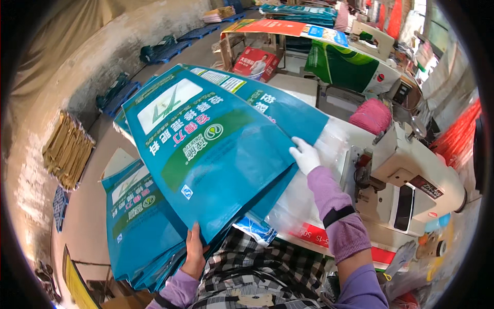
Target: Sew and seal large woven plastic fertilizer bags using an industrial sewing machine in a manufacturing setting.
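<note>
A large teal printed woven bag [231,165] lies slantwise before me, lifted at its near end. In a white glove, my right hand [305,156] closes on its right corner, thumb and fingers at the edge. My bare left hand [194,252] grips its near left corner; some of those fingers are hidden by the bag. Under its far right side shows another teal bag [288,110] on the work table. Lower left, a stack of folded teal bags [136,221] hangs over an edge beside my left hand. Clear plastic sheeting [296,206] lies under my right forearm.
A white industrial sewing machine [411,170] stands close on my right, with a pink thread cone [370,116] behind it. A red box [256,64] sits farther back. Brown bundled sacks [67,149] lean by the left wall, near blue pallets [117,98].
</note>
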The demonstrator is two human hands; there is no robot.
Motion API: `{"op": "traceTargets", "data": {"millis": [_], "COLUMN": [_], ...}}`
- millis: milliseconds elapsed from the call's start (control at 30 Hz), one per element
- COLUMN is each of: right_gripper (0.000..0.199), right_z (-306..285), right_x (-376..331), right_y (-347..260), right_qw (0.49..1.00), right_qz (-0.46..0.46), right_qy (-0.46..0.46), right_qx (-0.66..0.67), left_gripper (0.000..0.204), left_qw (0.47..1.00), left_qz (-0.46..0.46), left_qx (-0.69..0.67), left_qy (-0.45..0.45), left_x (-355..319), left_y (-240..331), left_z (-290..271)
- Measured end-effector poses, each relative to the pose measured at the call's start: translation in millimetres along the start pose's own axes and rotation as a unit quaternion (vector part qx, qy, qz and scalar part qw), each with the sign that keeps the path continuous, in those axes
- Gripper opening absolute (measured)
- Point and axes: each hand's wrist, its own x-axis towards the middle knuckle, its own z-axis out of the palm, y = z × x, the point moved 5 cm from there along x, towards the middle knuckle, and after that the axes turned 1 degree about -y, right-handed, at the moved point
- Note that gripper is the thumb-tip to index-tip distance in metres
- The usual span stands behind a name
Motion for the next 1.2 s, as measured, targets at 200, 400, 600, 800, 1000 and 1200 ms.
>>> {"op": "traceTargets", "data": {"millis": [200, 400, 600, 800, 1000, 1200], "right_gripper": [0.047, 0.052, 0.048, 0.024, 0.018, 0.014], "right_z": [-9, 7, 8, 60, 236, 302], "right_x": [-18, -27, 0, -37, -119, -188], "right_y": [-25, 6, -9, -168, -233, -161], "right_qw": [0.99, 0.993, 0.987, 0.961, 0.906, 0.791], "right_qz": [-0.102, 0.025, 0.09, -0.274, -0.352, -0.264], "right_qy": [0.091, 0.106, -0.014, -0.02, -0.175, -0.349], "right_qx": [-0.042, 0.047, 0.13, -0.013, -0.156, -0.427], "left_gripper": [0.009, 0.042, 0.039, 0.058, 0.033, 0.036], "left_qw": [0.994, 0.994, 0.994, 0.943, 0.939, 0.968], "left_qz": [0.107, -0.029, 0.021, 0.252, 0.25, 0.218], "left_qx": [-0.018, -0.091, -0.047, -0.104, 0.028, -0.002], "left_qy": [-0.018, -0.056, -0.096, 0.19, 0.235, 0.122], "left_x": [27, 12, -18, -64, -158, -131], "left_y": [40, 28, 54, 168, 160, 64], "left_z": [-8, -32, 21, -169, -296, -291]}}
